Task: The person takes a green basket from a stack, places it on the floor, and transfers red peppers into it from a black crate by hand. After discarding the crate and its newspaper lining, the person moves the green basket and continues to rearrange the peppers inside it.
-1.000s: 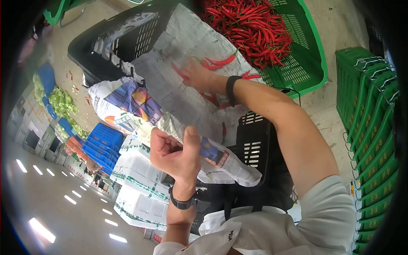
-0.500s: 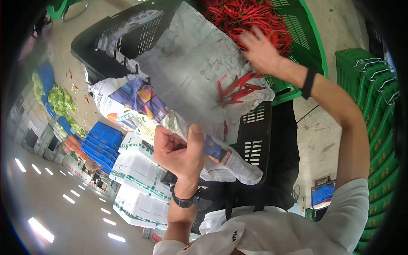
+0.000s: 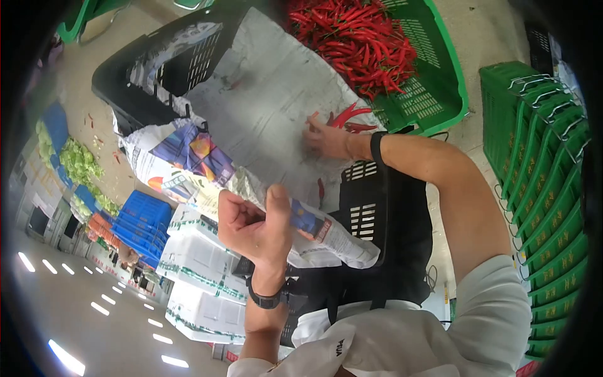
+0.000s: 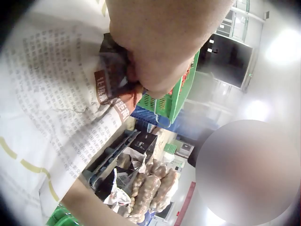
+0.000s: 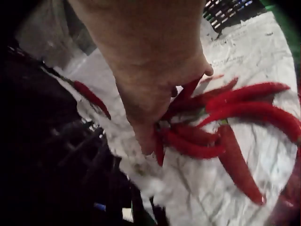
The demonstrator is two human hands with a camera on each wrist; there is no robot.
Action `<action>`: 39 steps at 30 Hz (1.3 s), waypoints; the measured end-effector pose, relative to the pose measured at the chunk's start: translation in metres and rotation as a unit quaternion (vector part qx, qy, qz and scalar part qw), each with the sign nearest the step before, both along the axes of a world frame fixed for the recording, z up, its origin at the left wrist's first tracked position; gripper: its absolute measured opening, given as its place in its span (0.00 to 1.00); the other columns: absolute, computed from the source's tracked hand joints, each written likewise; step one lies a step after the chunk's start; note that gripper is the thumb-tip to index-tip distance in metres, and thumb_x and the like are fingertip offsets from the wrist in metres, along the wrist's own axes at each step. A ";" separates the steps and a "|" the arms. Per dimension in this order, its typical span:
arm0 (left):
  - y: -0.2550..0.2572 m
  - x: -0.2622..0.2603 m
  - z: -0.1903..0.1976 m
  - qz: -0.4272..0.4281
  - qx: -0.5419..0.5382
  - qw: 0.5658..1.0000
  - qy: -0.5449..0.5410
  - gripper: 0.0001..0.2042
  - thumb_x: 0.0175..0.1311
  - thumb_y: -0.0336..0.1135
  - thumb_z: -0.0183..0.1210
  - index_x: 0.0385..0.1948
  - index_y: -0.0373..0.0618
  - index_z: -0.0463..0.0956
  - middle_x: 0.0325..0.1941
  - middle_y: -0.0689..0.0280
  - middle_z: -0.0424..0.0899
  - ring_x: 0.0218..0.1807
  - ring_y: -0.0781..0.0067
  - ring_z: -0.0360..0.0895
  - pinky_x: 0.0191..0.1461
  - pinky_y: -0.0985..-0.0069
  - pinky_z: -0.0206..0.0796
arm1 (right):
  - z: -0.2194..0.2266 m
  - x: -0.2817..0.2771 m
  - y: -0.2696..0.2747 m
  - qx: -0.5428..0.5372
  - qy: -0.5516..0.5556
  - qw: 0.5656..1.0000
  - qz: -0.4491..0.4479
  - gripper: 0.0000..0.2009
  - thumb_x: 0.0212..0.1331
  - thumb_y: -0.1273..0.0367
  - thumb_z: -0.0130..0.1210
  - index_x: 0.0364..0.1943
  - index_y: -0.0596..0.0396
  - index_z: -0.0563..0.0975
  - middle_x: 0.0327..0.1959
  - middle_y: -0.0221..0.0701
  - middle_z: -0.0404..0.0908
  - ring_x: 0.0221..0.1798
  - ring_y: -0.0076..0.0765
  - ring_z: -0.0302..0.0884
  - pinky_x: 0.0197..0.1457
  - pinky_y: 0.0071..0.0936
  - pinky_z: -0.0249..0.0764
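My left hand (image 3: 257, 227), thumb up and fingers curled, grips the near edge of a newspaper lining (image 3: 264, 88) in a black slatted basket (image 3: 116, 81). Printed sheet and curled fingers also show in the left wrist view. Inside the lining, my right hand (image 3: 331, 141) reaches down with bent fingers around red chili peppers (image 5: 193, 143). Several more chili peppers (image 3: 348, 116) lie loose beside it on the paper. One single chili (image 5: 91, 96) rests apart, near the basket's side.
Beyond the lining stands a green crate (image 3: 455, 69) with a heap of red chilies (image 3: 358, 50). Stacked green crates (image 3: 546, 207) line the right. White foam boxes (image 3: 204, 251), blue crates (image 3: 141, 220) and leafy greens (image 3: 81, 163) are at the left.
My right hand went from the lining over to the chili heap in the green crate, then came back onto the paper. My left hand keeps its hold on the newspaper edge.
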State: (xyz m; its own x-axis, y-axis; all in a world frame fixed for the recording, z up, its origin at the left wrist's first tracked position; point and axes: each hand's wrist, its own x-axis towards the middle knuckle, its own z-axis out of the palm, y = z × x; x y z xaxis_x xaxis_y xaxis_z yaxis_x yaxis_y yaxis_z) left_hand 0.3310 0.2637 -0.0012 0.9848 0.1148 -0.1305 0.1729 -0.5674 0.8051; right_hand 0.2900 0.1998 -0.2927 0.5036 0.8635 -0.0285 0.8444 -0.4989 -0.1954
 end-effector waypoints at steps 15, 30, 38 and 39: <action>0.002 -0.001 0.005 0.010 -0.019 0.999 0.031 0.07 0.55 0.24 0.62 0.27 0.40 0.70 0.25 0.67 0.78 0.26 0.86 0.69 0.32 0.87 0.60 | 0.017 0.003 -0.211 0.114 -0.015 0.962 -0.247 0.18 0.49 0.70 0.53 0.47 0.44 0.74 0.47 0.29 0.73 0.55 0.37 0.68 0.57 0.39 0.64; 0.025 -0.001 0.005 -0.009 0.017 1.000 -0.021 0.10 0.55 0.29 0.64 0.34 0.37 0.72 0.28 0.66 0.78 0.26 0.84 0.71 0.32 0.86 0.64 | 0.048 -0.029 0.007 0.242 0.529 0.813 0.017 0.11 0.46 0.64 0.56 0.34 0.43 0.84 0.32 0.32 0.83 0.41 0.44 0.80 0.41 0.41 0.73; 0.057 0.004 0.017 0.036 -0.020 0.999 0.015 0.12 0.54 0.24 0.57 0.40 0.33 0.73 0.29 0.66 0.79 0.25 0.84 0.71 0.32 0.86 0.64 | 0.077 -0.007 -0.138 0.386 0.501 0.724 -0.276 0.07 0.56 0.69 0.55 0.37 0.51 0.82 0.34 0.34 0.80 0.40 0.39 0.77 0.44 0.32 0.72; 0.060 0.006 0.021 0.035 -0.027 0.999 0.028 0.10 0.53 0.22 0.54 0.39 0.34 0.72 0.27 0.67 0.77 0.22 0.85 0.68 0.28 0.88 0.61 | 0.058 -0.008 -0.154 0.408 0.390 0.750 -0.344 0.07 0.56 0.71 0.56 0.37 0.53 0.81 0.34 0.34 0.81 0.38 0.37 0.77 0.42 0.31 0.72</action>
State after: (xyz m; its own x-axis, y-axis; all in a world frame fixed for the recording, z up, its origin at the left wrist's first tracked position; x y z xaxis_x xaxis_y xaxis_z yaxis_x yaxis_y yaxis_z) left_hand 0.3374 0.3234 0.0201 0.9654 0.1753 -0.1931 0.2567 -0.5081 0.8222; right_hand 0.2820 0.0461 -0.2346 0.9429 0.2976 -0.1493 -0.0884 -0.2083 -0.9741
